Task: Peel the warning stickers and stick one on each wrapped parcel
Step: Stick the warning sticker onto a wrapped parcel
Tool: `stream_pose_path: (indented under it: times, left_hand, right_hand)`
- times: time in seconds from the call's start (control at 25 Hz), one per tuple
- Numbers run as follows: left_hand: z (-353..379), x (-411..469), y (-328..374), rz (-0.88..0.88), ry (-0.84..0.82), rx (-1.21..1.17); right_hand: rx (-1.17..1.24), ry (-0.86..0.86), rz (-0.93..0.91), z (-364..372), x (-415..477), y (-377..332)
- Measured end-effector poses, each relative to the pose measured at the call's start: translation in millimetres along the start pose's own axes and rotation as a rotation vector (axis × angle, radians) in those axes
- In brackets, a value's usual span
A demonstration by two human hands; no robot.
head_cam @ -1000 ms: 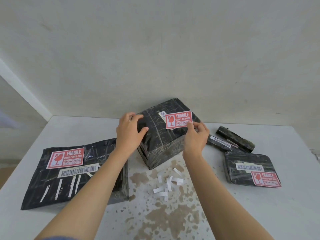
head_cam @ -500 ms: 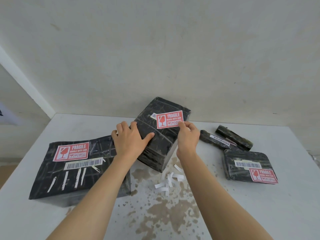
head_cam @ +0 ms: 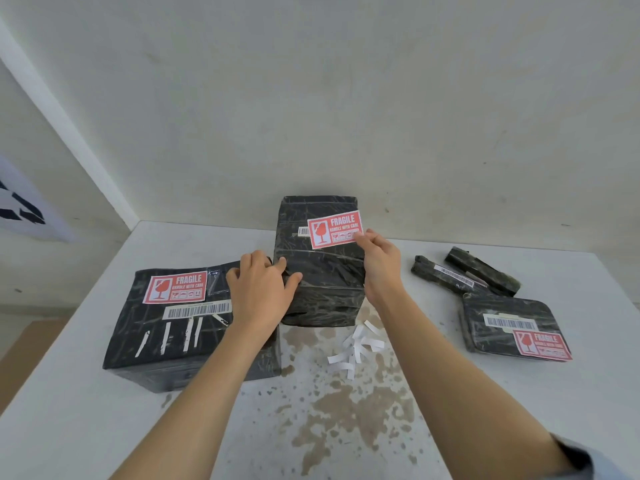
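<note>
- At twelve o'clock on the surface [head_cam: 450, 393], gripped the tall parcel [head_cam: 322, 285] with the left hand [head_cam: 261, 289], fingers curled round its nine-o'clock edge, thumb on the front.
- Pinched the warning sticker [head_cam: 335, 229] at its five-o'clock corner with the right hand [head_cam: 379, 265] and held it at the upper front of that parcel, toward the three-o'clock edge. Had the hands apart, one on each side.
- Could not tell whether stuck down flat or merely laid against the wrap; judged this parcel as in hand, not finished.
- Counted two as done: the large parcel [head_cam: 173, 327] at nine o'clock, bearing the nine-o'clock label [head_cam: 175, 289] above its barcode, and the flat parcel [head_cam: 505, 320] at three o'clock, bearing the three-o'clock label [head_cam: 542, 345] at its near corner.
- Found no red label on the visible faces of the nearer slim parcel [head_cam: 441, 277] or the farther slim parcel [head_cam: 481, 270], side by side at two o'clock; judged both as left to do.
- Noted white backing strips [head_cam: 356, 344] heaped just at six o'clock from the tall parcel; saw no spare stickers in view.
</note>
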State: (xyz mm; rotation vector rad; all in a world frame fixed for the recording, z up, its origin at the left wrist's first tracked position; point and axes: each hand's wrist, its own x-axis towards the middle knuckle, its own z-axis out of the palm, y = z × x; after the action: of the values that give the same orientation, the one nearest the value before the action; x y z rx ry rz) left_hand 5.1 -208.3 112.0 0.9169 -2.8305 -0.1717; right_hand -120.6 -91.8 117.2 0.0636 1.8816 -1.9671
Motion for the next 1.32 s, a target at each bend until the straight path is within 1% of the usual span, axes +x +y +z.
stream_pose_path:
  times: [0.04,0.12,0.2,0.24,0.32,0.4,0.52,0.64,0.76,0.96,1.08,1.2,1.32]
  left_hand:
    - [-0.1,0.7,-1.7,0.023,0.033,-0.099]
    - [-3.7,4.9,1.2,0.002,0.096,-0.463]
    - [-13.0,12.4,11.8,-0.123,0.057,-0.892]
    - [-17.7,16.1,17.1,-0.180,0.037,-1.042]
    - [-21.7,24.6,23.3,-0.236,0.066,-1.176]
    - [-22.9,30.2,25.2,-0.209,0.123,-1.156]
    - [-20.7,31.7,31.5,-0.112,0.201,-1.079]
    - [-19.3,29.6,42.0,-0.024,0.272,-1.035]
    - [-21.4,33.1,45.6,-0.004,0.300,-1.035]
    - [-27.0,36.9,45.7,0.017,0.336,-0.992]
    - [-28.8,38.7,39.6,-0.002,0.314,-0.971]
    - [-26.7,38.9,34.7,-0.010,0.229,-0.920]
    - [-21.0,42.7,28.1,-0.086,0.147,-0.885]
  right_hand:
    - [0.013,0.021,-0.007,0.4,0.2,-0.7]
    - [0.051,0.059,-0.027,2.7,-2.6,-1.9]
    - [0.068,0.028,-0.037,6.3,-8.9,-1.2]
    - [0.063,-0.007,-0.052,7.7,-11.5,-0.2]
    - [0.037,-0.051,-0.082,7.9,-16.4,0.8]
    - [0.017,-0.062,-0.108,4.7,-19.3,-2.0]
    - [-0.074,0.030,-0.180,-0.5,-19.6,-6.8]
    - [-0.044,0.078,-0.235,2.3,-17.3,-8.9]
    - [-0.018,0.109,-0.256,9.7,-14.1,-11.9]
    - [0.013,0.114,-0.273,21.5,-10.5,-19.0]
    - [-0.002,0.119,-0.286,13.6,-2.7,-22.0]
    - [-0.109,0.052,-0.315,4.0,-3.0,-27.3]
    - [-0.219,0.021,-0.239,1.0,-1.1,-26.6]
